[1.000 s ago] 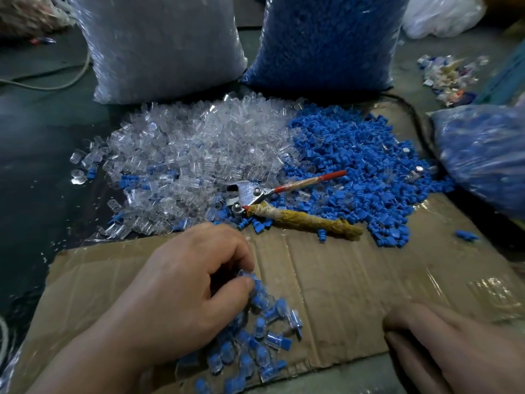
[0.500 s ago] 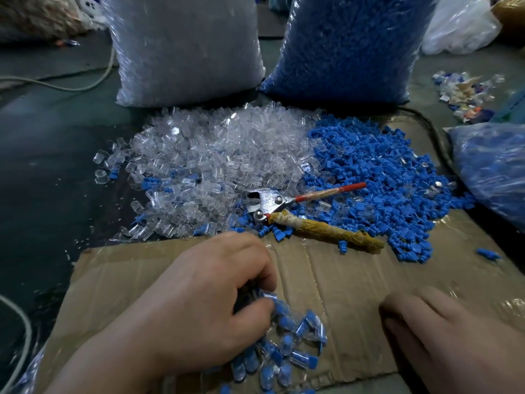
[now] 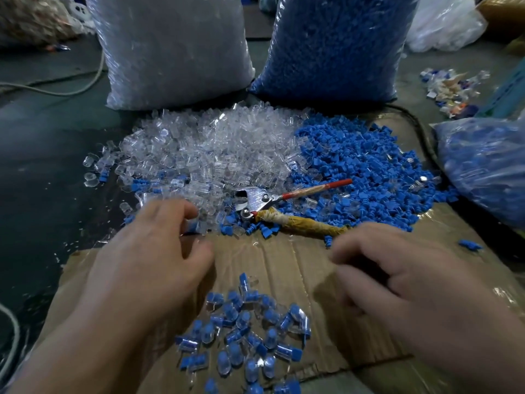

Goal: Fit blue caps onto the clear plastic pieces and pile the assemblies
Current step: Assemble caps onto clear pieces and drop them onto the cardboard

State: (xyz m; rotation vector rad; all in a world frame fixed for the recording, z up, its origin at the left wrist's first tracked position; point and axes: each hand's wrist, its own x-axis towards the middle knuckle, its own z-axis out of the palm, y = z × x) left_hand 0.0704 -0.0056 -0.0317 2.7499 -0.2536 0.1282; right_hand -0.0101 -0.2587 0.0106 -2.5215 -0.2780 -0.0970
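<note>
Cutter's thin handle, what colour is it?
Red. The head view shows the thin handle best.

Blue caps (image 3: 366,166); clear plastic pieces (image 3: 216,149); assemblies (image 3: 247,322) blue inside clear. Cutter (image 3: 284,203): silver head, one red handle, one yellow-wrapped. Cardboard (image 3: 284,260): brown. Floor (image 3: 42,155): dark green.

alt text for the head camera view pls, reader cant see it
A person's left hand and right hand hover over brown corrugated cardboard, with a small pile of clear pieces fitted with blue caps between them. Beyond lie a heap of loose clear plastic pieces, a heap of blue caps and metal cutters with a red handle.
</note>
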